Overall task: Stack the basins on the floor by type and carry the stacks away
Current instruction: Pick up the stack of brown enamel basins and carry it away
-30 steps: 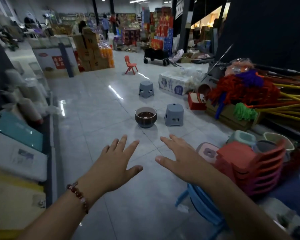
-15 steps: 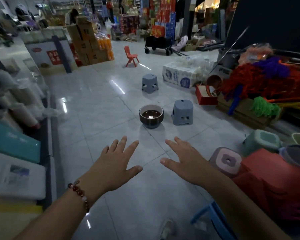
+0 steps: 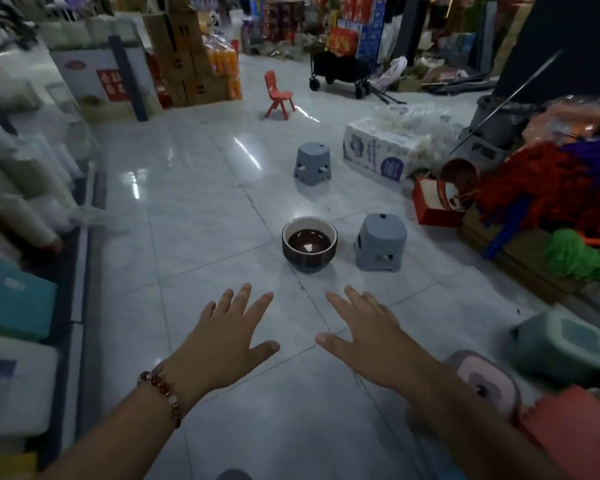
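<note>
Both hands, left hand and right hand, have fingers spread, holding nothing. The brown basin mid-frame might slip if grabbed by one side.

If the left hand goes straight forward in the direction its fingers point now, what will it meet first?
Probably the dark basin on the floor. The left hand is open, its fingers angled up and slightly right toward it, with only bare tile between. Depth is unclear, so it may pass just left of the basin.

Glossy tiled floor, dark basin beside grey stool, second grey stool farther off
</note>
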